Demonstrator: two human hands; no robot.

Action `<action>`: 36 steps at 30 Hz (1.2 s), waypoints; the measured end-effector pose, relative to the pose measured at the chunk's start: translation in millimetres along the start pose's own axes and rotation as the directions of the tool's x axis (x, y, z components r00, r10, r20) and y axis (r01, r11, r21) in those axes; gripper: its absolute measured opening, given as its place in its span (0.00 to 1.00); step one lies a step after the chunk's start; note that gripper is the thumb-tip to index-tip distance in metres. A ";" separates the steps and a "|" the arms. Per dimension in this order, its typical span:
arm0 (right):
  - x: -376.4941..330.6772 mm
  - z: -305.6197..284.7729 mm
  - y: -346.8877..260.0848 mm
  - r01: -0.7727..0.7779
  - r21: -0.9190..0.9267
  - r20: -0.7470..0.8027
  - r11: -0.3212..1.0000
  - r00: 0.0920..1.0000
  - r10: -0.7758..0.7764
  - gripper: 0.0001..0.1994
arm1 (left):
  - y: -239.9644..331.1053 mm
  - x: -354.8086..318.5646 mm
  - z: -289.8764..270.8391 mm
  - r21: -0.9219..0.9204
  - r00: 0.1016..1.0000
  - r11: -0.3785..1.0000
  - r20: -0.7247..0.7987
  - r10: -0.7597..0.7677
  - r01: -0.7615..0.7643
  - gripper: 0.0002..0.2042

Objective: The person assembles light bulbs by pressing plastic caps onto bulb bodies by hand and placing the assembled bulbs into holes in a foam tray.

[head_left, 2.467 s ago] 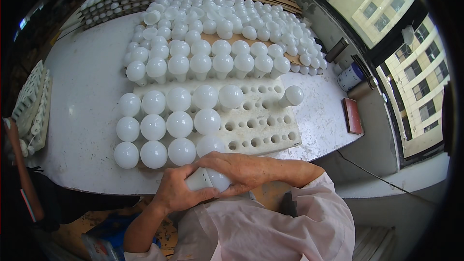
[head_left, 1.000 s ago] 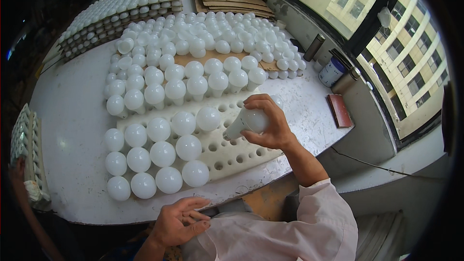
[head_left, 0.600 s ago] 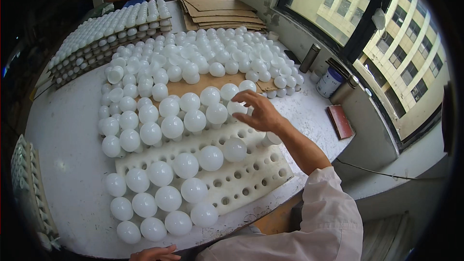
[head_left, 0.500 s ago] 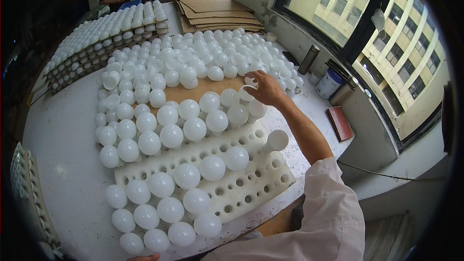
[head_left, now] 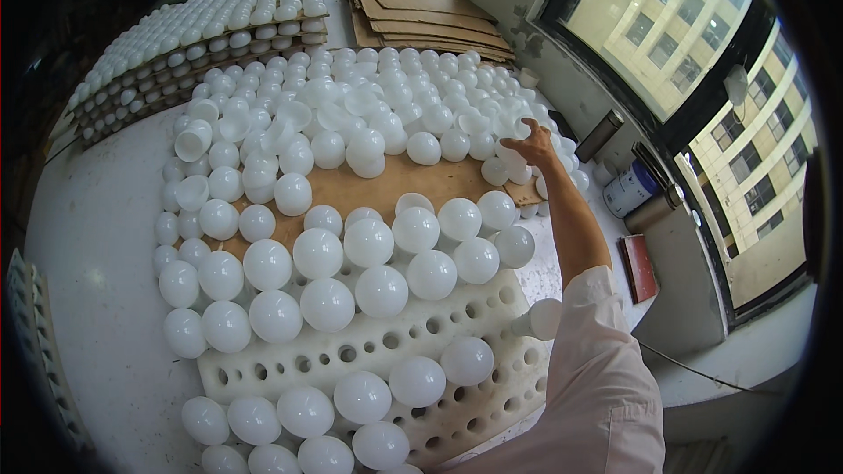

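My right hand point(head_left: 533, 145) is stretched out over the far right edge of a big heap of white globe-shaped bulb covers point(head_left: 364, 154). Its thumb and fingers are apart and curve down toward a cover beneath them; whether they touch it I cannot tell. Nearer to me, a white foam tray point(head_left: 277, 369) with rows of round holes carries several upright covers point(head_left: 362, 398). One cover point(head_left: 544, 319) lies tilted at the tray's right end, by my forearm. More rows of covers point(head_left: 380, 291) stand behind the bare holes. My left hand is out of view.
Brown board point(head_left: 395, 183) shows under the heap. Stacked trays of covers point(head_left: 198, 31) stand at the far left, cardboard sheets point(head_left: 421, 9) at the back. A flask point(head_left: 601, 135), a white and blue tub point(head_left: 630, 190) and a red box point(head_left: 638, 269) line the window side.
My right hand has moved farther right and away, off the row of covers at the tray, to the heap. The view has shifted, and the left fingertips at the lower edge are gone from sight.
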State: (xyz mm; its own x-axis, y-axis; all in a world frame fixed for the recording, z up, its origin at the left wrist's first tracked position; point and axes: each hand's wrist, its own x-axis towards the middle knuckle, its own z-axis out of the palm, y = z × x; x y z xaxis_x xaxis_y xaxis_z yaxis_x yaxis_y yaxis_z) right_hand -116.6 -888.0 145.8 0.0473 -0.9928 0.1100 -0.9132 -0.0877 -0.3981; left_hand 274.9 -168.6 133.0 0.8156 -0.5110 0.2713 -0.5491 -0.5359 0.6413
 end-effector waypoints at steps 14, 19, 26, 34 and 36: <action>-39.5 66.8 -56.6 0.487 -0.058 0.013 0.871 0.873 -0.487 0.25 | 30.3 -5.3 12.4 -0.262 0.869 0.840 -0.009 -0.495 0.476 0.16; -46.5 44.3 -73.5 0.534 0.072 -0.134 0.842 0.842 -0.522 0.21 | 4.5 -19.1 -8.2 -0.287 0.930 0.889 0.022 -0.368 0.358 0.17; -154.7 -64.5 -127.1 0.645 0.169 -0.311 0.745 0.752 -0.581 0.20 | -31.1 -25.7 0.6 -0.651 0.966 0.747 -0.081 -0.245 0.135 0.07; -371.1 -132.1 -90.9 0.800 -0.074 0.440 0.595 0.562 -0.701 0.34 | -73.8 -31.6 -2.4 -0.698 0.943 0.699 -0.108 -0.314 0.153 0.11; -404.6 -120.4 -69.6 0.771 -0.133 0.634 0.623 0.549 -0.544 0.34 | -82.0 -29.6 3.7 -0.711 0.910 0.665 -0.087 -0.406 0.229 0.13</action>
State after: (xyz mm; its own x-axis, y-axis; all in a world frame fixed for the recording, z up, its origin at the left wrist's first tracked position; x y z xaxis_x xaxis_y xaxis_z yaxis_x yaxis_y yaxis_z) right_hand -120.9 -470.4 238.6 0.7798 -0.5494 -0.3000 -0.5862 -0.8091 -0.0419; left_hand 295.1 -111.9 69.7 0.9809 -0.1884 0.0486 -0.0486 0.0046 0.9988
